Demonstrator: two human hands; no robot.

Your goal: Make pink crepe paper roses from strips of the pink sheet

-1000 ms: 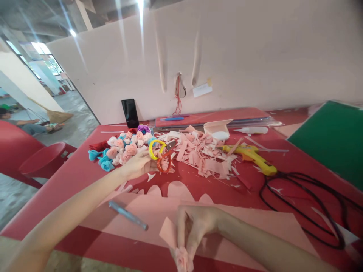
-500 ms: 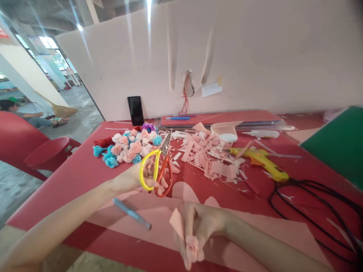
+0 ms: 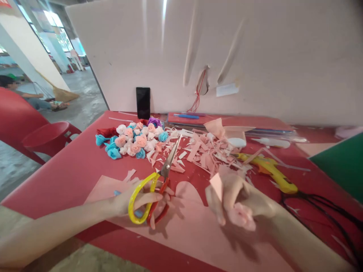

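Observation:
My left hand [image 3: 141, 200] is closed on a pair of scissors [image 3: 166, 170] with one yellow and one red handle, the blades pointing up and away. Between the fingers of my right hand [image 3: 235, 189] is a pink paper rose [image 3: 242, 216], and a pink paper strip [image 3: 217, 186] sticks up beside them. Under both hands lies a large pink paper sheet [image 3: 187, 226]. A blue pen [image 3: 138, 213] shows only in part behind the left hand and the scissors. Pink, white and blue paper roses [image 3: 133, 139] are heaped beyond my left hand.
Pink and white paper scraps [image 3: 204, 151] spread over the red table [image 3: 70, 166]. A yellow glue gun [image 3: 272, 172] with a black cord lies at the right, near a green board [image 3: 343, 170]. A phone [image 3: 143, 102] leans on the back panel; a red chair [image 3: 47, 139] stands left.
The scissors came back from beside the rose heap toward me, over the pink sheet and the pen, blades swinging upward. My right hand rose and moved right with the rose. The view shifted.

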